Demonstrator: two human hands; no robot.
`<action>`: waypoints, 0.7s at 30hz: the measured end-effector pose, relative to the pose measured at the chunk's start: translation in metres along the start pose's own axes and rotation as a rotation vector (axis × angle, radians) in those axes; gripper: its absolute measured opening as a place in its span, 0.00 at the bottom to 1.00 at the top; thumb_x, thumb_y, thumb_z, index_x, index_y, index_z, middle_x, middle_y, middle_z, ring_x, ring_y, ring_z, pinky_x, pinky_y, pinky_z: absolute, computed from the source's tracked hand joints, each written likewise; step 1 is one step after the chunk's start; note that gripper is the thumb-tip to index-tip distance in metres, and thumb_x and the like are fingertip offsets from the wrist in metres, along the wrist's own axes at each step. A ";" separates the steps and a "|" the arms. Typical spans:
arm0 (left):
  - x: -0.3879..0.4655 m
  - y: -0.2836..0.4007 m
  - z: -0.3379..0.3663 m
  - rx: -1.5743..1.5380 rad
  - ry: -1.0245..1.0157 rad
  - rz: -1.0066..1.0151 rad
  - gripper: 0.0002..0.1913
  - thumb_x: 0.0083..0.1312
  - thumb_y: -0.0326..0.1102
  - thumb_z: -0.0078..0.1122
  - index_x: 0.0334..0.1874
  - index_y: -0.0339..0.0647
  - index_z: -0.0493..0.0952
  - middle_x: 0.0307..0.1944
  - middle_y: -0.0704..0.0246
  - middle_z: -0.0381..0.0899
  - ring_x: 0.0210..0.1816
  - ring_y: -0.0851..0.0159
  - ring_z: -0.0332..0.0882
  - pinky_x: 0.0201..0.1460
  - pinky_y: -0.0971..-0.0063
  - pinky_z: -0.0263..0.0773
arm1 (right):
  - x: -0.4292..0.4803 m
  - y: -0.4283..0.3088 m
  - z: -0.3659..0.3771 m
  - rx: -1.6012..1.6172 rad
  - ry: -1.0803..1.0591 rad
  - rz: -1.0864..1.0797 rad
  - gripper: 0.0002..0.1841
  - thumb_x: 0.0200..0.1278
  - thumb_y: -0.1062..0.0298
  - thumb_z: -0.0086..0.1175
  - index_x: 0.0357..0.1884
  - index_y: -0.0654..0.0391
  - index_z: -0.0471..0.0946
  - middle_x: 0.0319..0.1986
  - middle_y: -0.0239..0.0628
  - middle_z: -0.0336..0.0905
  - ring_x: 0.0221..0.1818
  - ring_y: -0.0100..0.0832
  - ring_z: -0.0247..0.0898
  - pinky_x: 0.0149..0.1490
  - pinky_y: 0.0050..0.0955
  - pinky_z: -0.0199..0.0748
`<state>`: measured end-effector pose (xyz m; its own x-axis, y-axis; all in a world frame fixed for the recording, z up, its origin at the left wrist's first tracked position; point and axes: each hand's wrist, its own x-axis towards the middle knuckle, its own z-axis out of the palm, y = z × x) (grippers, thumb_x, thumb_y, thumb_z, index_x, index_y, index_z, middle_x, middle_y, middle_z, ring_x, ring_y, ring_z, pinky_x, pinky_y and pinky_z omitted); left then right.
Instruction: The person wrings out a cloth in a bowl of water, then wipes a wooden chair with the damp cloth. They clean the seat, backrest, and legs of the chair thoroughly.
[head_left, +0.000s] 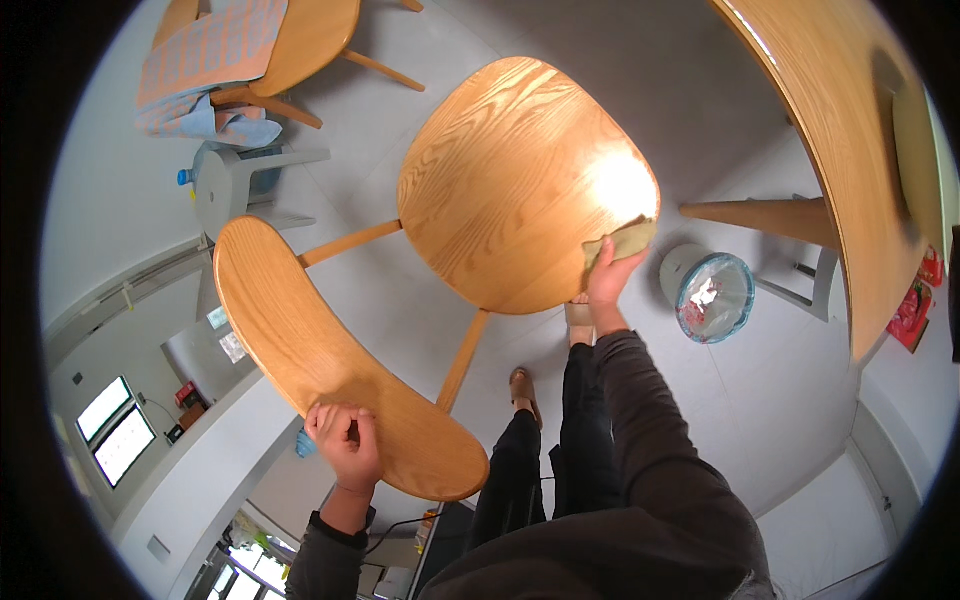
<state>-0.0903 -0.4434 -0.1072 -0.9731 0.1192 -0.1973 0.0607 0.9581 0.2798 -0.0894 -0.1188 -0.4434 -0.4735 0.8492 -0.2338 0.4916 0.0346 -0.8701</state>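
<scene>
A wooden chair stands before me, its rounded seat (510, 180) showing wavy grain and a bright glare at the right. My right hand (616, 274) holds an olive-green cloth (630, 238) against the seat's lower right edge. The curved wooden backrest (300, 322) rises at lower left, joined to the seat by two slim posts. With curled fingers, my left hand (346, 442) grips the outer edge of the backrest; the far side of that grip is hidden.
Right of the seat stands a lined waste bin (716, 300) beside the leg of a wooden table (832, 112). A second wooden chair (319, 37), draped with a patterned cloth (214, 52), is at upper left. Below it are a grey plastic stool (221, 191) and a large water bottle (196, 166).
</scene>
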 end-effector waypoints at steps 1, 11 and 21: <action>-0.001 -0.001 0.000 -0.002 0.002 0.009 0.07 0.61 0.26 0.57 0.24 0.40 0.72 0.25 0.70 0.74 0.33 0.62 0.70 0.61 0.64 0.56 | -0.020 0.003 0.003 0.040 -0.039 0.067 0.43 0.69 0.63 0.56 0.73 0.71 0.41 0.66 0.62 0.56 0.68 0.54 0.57 0.70 0.43 0.58; -0.005 -0.007 0.004 -0.056 0.097 0.092 0.08 0.61 0.26 0.58 0.22 0.42 0.73 0.21 0.71 0.68 0.30 0.64 0.67 0.58 0.67 0.57 | -0.072 0.030 -0.072 -0.842 -0.971 -0.281 0.22 0.60 0.65 0.58 0.57 0.56 0.72 0.47 0.58 0.76 0.48 0.61 0.72 0.55 0.49 0.72; -0.014 -0.020 0.013 -0.147 0.204 0.142 0.08 0.62 0.28 0.58 0.23 0.43 0.75 0.20 0.72 0.70 0.30 0.66 0.68 0.55 0.70 0.58 | 0.008 -0.012 -0.017 -0.666 -0.292 -0.670 0.35 0.57 0.77 0.54 0.71 0.51 0.65 0.74 0.49 0.51 0.75 0.61 0.44 0.75 0.57 0.46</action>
<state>-0.0755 -0.4611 -0.1225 -0.9827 0.1806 0.0422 0.1811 0.8859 0.4271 -0.0864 -0.1036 -0.4269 -0.9218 0.3854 0.0425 0.3242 0.8262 -0.4607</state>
